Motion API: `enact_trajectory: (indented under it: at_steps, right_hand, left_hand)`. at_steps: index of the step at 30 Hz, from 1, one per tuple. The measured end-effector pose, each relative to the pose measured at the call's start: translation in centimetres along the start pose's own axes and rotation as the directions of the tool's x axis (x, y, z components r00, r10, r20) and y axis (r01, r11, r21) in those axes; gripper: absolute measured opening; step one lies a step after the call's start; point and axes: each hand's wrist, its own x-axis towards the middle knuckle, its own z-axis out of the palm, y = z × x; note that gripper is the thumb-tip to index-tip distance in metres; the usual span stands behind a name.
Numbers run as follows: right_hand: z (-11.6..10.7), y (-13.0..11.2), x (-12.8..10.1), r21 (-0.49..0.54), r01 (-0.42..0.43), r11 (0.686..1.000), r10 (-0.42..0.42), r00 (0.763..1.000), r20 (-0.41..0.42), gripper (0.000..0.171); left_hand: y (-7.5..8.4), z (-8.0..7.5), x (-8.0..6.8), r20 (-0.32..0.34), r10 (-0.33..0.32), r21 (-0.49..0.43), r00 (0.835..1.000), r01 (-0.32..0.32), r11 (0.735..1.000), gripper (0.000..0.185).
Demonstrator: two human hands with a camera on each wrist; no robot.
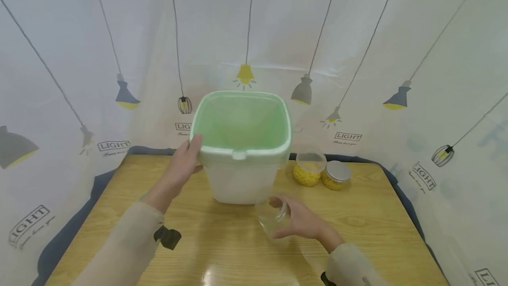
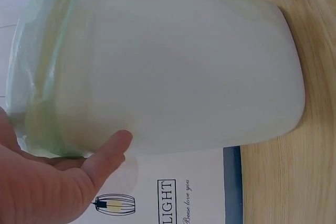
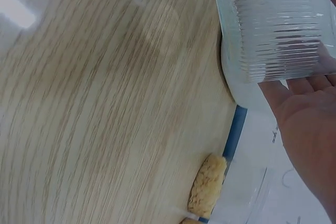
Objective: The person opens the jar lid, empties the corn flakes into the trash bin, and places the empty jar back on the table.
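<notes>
A white bin (image 1: pixel 242 184) with a pale green rim stands upright on the wooden table, its open top tilted toward the head view. My left hand (image 1: pixel 183 164) grips its left side at the rim; in the left wrist view the thumb lies along the white wall (image 2: pixel 184 66). In front of the bin's right corner, my right hand (image 1: pixel 303 220) holds a clear jar (image 1: pixel 270 220), tipped over with its mouth toward the palm. Fine ribs cover the jar's side (image 3: pixel 278 30) in the right wrist view, and no lid shows on it.
Behind my right hand, near the table's back edge, stand a clear container (image 1: pixel 306 175) with yellow pieces in its lower part and a jar with a silver lid (image 1: pixel 338 171). A pale cloth (image 1: pixel 214 21) printed with lamps hangs around the wooden table (image 1: pixel 369 228).
</notes>
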Motion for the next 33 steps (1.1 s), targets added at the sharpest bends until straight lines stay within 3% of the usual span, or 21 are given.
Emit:
enact_trajectory:
  at_steps: [6, 13, 17, 27, 33]
  right_hand:
    - [1.0, -0.7, 0.7, -0.007, 0.027, 1.0, -0.027, 1.0, 0.004, 0.091]
    - [2.3, -1.1, 1.6, 0.003, 0.067, 0.998, -0.067, 0.998, 0.02, 0.088]
    - [2.9, -1.5, 1.9, 0.027, 0.058, 0.998, -0.059, 0.998, 0.014, 0.088]
    - [4.5, -2.0, 3.2, 0.046, 0.06, 0.997, -0.059, 0.998, -0.03, 0.089]
    - [5.6, -2.3, 4.1, 0.093, 0.08, 0.992, -0.076, 0.996, -0.045, 0.089]
  left_hand:
    - [-1.1, -0.6, -0.3, 0.003, 0.051, 0.023, 0.999, -0.051, 0.998, 0.084]
    - [-3.1, -1.6, -1.3, -0.014, -0.006, 0.101, 1.0, 0.008, 0.995, 0.093]
    - [-5.0, -2.4, -1.9, -0.012, -0.002, 0.157, 1.0, 0.004, 0.988, 0.095]
    - [-9.7, -3.5, -3.4, -0.039, -0.012, 0.349, 0.999, 0.025, 0.937, 0.061]
    - [-12.6, -3.6, -4.5, -0.022, -0.015, 0.368, 1.0, 0.022, 0.93, 0.053]
